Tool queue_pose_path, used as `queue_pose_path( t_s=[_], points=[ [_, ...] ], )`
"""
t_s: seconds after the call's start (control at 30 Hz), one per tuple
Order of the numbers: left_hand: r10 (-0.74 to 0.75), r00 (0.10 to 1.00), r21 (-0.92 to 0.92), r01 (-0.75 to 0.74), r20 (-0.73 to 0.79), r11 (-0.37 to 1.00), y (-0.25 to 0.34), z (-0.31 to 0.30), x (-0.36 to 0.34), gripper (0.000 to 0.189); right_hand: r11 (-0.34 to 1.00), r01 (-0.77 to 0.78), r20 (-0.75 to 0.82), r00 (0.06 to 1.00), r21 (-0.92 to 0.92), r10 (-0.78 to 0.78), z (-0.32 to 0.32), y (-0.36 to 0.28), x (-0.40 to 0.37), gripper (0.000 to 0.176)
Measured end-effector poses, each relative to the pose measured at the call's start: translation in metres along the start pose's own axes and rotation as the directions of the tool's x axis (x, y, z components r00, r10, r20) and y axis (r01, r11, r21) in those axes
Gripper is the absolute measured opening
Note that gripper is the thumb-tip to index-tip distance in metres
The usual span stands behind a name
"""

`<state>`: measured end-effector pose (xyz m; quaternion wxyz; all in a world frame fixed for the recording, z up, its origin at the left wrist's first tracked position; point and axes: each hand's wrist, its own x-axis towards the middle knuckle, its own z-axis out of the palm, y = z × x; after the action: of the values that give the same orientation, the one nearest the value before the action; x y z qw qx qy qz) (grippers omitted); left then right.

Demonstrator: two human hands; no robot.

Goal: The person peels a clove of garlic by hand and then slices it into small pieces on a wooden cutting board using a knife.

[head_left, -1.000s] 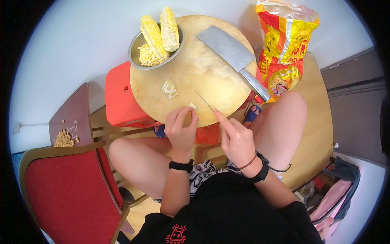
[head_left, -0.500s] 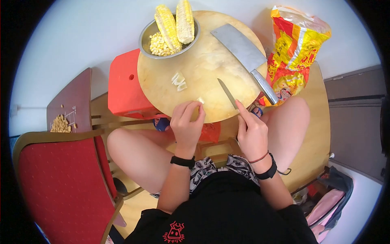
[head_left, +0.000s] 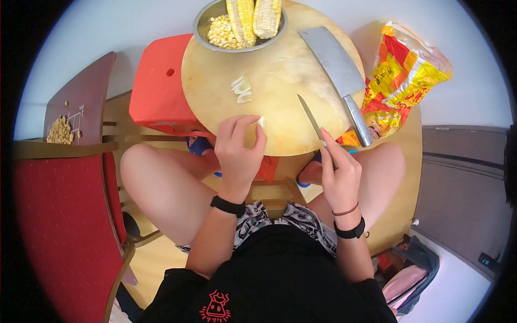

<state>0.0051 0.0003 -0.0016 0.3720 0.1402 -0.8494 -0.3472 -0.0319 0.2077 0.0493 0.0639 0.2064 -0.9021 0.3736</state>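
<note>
My left hand [head_left: 240,139] is over the near edge of the round cutting board [head_left: 280,70], thumb and forefinger pinching a small pale piece [head_left: 262,121] that looks like a garlic clove. Several similar pale pieces [head_left: 242,88] lie on the board beyond it. My right hand [head_left: 342,175] is closed round the handle of a small knife [head_left: 310,116], whose thin blade points away over the board, apart from the pale piece. A large cleaver [head_left: 333,58] lies flat on the right side of the board.
A metal bowl [head_left: 200,36] at the board's far edge holds corn cobs [head_left: 241,20] and loose kernels [head_left: 222,33]. To the left are a red stool [head_left: 159,86] and a red chair [head_left: 59,215]. A yellow-red bag [head_left: 404,75] stands at right.
The view has shifted, so the board and bowl sit higher in the picture. Both hands keep their hold; the left fingertips have turned, showing the pale piece at their tips.
</note>
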Motion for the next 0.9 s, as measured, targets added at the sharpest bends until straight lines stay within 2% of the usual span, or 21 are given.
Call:
queue_pose_path(
  t_s=[0.1,0.17,0.33,0.4,0.5,0.6,0.67,0.8,0.9],
  points=[
    [0.009,0.999,0.004,-0.009,0.039,1.0,0.005,-0.002,0.001,0.027,0.999,-0.034,-0.007,0.999,0.041,0.034,0.003,0.001,-0.002,0.041],
    [0.008,0.998,0.014,-0.009,0.064,1.0,0.007,-0.004,0.001,0.027,0.996,-0.088,0.056,0.995,0.015,0.087,0.001,-0.003,-0.003,0.041],
    [0.028,0.996,0.072,-0.034,0.083,0.997,0.008,-0.003,0.003,0.03,0.999,-0.05,0.015,0.999,0.019,0.05,0.004,-0.001,-0.006,0.04],
    [0.021,0.997,0.081,-0.027,0.075,0.996,0.007,-0.002,0.003,0.029,0.999,-0.033,0.02,0.999,0.006,0.032,0.003,-0.002,-0.006,0.04],
    [0.003,0.998,0.093,-0.008,0.06,0.996,0.005,-0.002,0.002,0.027,0.996,-0.095,0.048,0.994,0.002,0.094,0.001,-0.007,-0.007,0.039],
    [-0.009,0.999,0.095,0.004,0.048,0.995,0.005,-0.002,0.002,0.024,1.0,-0.018,-0.017,1.0,0.019,0.019,0.003,-0.004,-0.006,0.039],
    [-0.013,0.999,0.104,0.008,0.047,0.995,0.003,-0.002,0.0,0.023,0.998,-0.065,0.042,0.997,-0.014,0.065,0.001,-0.006,-0.006,0.04],
    [-0.012,1.0,0.097,0.011,0.016,0.995,-0.001,-0.002,0.0,0.02,0.999,-0.043,-0.003,0.999,0.002,0.043,0.0,-0.006,-0.006,0.04],
    [0.0,1.0,0.119,-0.001,0.008,0.993,-0.002,-0.004,0.0,0.017,0.997,-0.067,0.044,0.997,-0.039,0.069,-0.001,-0.007,-0.006,0.04]
  ],
)
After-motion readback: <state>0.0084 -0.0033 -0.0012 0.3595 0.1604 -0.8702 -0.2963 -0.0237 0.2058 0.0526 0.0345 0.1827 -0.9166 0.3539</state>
